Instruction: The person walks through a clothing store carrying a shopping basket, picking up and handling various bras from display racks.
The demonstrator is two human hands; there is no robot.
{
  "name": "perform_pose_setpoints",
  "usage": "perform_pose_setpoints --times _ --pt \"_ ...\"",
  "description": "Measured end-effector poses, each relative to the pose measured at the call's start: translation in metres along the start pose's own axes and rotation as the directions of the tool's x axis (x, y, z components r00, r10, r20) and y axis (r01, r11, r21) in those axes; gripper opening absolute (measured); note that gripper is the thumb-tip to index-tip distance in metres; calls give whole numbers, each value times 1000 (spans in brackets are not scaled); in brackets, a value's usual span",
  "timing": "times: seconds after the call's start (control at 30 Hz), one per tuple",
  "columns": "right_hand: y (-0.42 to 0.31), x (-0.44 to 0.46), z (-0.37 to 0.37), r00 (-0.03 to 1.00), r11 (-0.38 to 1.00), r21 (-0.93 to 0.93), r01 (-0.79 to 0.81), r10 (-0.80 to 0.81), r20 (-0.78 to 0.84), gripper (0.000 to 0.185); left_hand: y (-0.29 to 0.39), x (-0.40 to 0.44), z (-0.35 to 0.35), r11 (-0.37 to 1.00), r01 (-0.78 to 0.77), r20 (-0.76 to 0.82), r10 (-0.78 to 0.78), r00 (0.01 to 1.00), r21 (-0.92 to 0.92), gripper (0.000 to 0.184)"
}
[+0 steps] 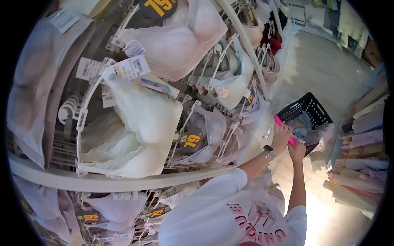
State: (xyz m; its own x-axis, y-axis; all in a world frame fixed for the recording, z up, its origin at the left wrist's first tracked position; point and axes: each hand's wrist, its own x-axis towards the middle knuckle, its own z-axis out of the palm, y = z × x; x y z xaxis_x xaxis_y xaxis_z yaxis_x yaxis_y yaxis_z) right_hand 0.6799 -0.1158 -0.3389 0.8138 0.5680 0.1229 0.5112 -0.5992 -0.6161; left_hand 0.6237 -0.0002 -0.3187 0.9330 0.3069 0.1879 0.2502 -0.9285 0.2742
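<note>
A black perforated shopping basket [310, 107] with a bright pink handle [291, 141] is in front of me at the right. My left hand [281, 137], with a watch and bracelet at its wrist, is closed around the pink handle. Right beside it, my right hand [297, 151] is also closed on the handle, near the basket's close edge. Inside the basket lies a grey-blue garment [301, 123]. A pale pink garment [321, 136] hangs partly over its rim. The fingers' undersides are hidden.
To the left, a curved white rack [123, 180] carries hanging bras, including a cream bra [141, 119] and a pale pink bra [176, 41]. Round price signs [192, 140] read 79. Folded clothes [365, 139] line the right side. Pale floor [316, 61] runs between.
</note>
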Motion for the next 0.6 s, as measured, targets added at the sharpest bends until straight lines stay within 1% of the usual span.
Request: perform_pose_setpoints --times 0.13,0.17,0.23,0.33,0.37,0.4,0.47,0.57,0.6 --pt "2 5 1 999 999 -16 -39 39 -4 25 -6 7 0 998 -51 -5 51 999 -48 28" --pt "3 6 2 999 999 -19 -32 32 -25 25 -7 9 3 997 -68 -38 67 997 -37 28" --pt "3 7 4 999 997 -62 -44 42 -34 25 -11 12 6 996 -69 -20 68 998 -58 28" --pt "12 16 6 999 997 -74 -25 21 -43 25 -7 21 5 993 -56 -13 55 998 -101 29" --pt "16 20 7 999 998 -65 -15 12 -53 25 -4 25 3 994 -47 -28 44 999 -98 29" --pt "18 24 4 998 1000 -10 4 -5 -63 24 -1 29 4 993 -52 -51 47 998 -110 30" --pt "21 33 0 997 1000 6 -2 2 -71 22 3 41 7 992 -55 -91 45 995 -111 30" --pt "24 51 -13 996 998 54 -22 26 -84 22 10 64 10 993 -79 -74 73 995 -87 29" --pt "39 43 -18 996 998 48 -43 46 -76 21 24 61 23 989 -71 -32 67 997 -128 27"
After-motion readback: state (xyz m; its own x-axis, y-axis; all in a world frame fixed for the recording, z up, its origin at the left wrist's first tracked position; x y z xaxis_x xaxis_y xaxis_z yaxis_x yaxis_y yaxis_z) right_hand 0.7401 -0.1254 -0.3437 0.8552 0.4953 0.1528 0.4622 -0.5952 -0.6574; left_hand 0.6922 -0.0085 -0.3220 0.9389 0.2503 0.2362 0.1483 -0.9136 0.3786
